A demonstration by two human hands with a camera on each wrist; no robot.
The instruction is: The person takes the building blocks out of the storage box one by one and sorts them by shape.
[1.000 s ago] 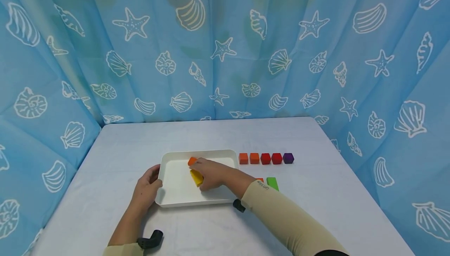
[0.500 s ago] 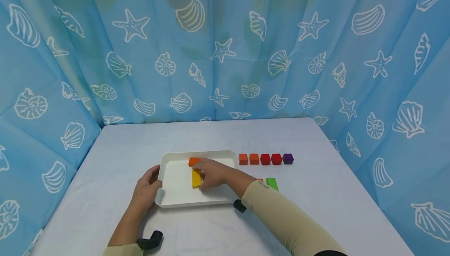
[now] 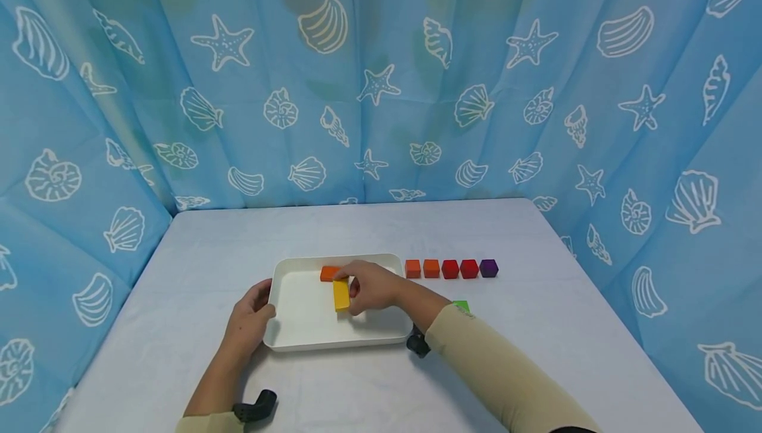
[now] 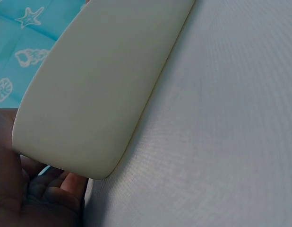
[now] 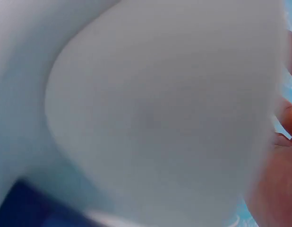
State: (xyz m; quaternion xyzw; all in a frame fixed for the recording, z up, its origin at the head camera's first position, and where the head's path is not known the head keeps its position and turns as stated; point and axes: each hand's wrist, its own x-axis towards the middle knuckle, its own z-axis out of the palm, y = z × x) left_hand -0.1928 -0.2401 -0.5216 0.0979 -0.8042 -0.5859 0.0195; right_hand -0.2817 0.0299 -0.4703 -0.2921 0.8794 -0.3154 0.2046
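A white tray (image 3: 297, 327) lies on the grey table. My right hand (image 3: 369, 287) reaches into it and pinches a yellow block (image 3: 341, 295), which stands on the tray floor just in front of an orange block (image 3: 329, 274) at the tray's far wall. My left hand (image 3: 250, 320) grips the tray's left rim; the left wrist view shows the tray's outer wall (image 4: 98, 90) with my palm (image 4: 23, 198) against it. In the right wrist view only the blurred white tray (image 5: 160, 118) and a finger edge show.
To the right of the tray is a row of cubes: two orange (image 3: 413, 268), two red (image 3: 460, 268), one purple (image 3: 489, 268). A green block (image 3: 460, 305) peeks out behind my right forearm. Blue shell-print curtains enclose the table on three sides.
My right hand has shifted the yellow block to the right and farther back in the tray, up toward the orange block. The left hand has stayed on the rim.
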